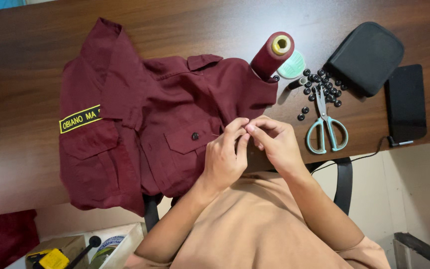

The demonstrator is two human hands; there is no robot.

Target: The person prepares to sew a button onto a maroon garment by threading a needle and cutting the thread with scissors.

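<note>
A maroon uniform shirt [140, 124] lies spread across the left half of a dark wooden table [21, 65], its collar toward the far side. A yellow-and-black name patch [79, 118] sits above the left chest pocket, and a dark button [194, 136] shows on the flap of the right pocket. The shirt's right front edge reaches the near edge of the table, where both hands meet.

The left hand [225, 159] rests on the shirt just right of the buttoned pocket, fingers curled and pinched on the fabric edge. The right hand [274, 142] touches it fingertip to fingertip, thumb and forefinger pressed together on the same spot; anything held between them is too small to make out. A thin needle-like line [215, 135] shows on the cloth just left of the fingers.

Farther back stands a maroon thread cone [272, 56] on the shirt's edge, with a pale green round disc [293, 66] just behind it. To the right lies a scatter of black buttons [320, 85], then teal-handled scissors [326, 128] nearer. Far right are a black zip pouch [367, 56] and a black phone [405, 102] with a cable.
</note>
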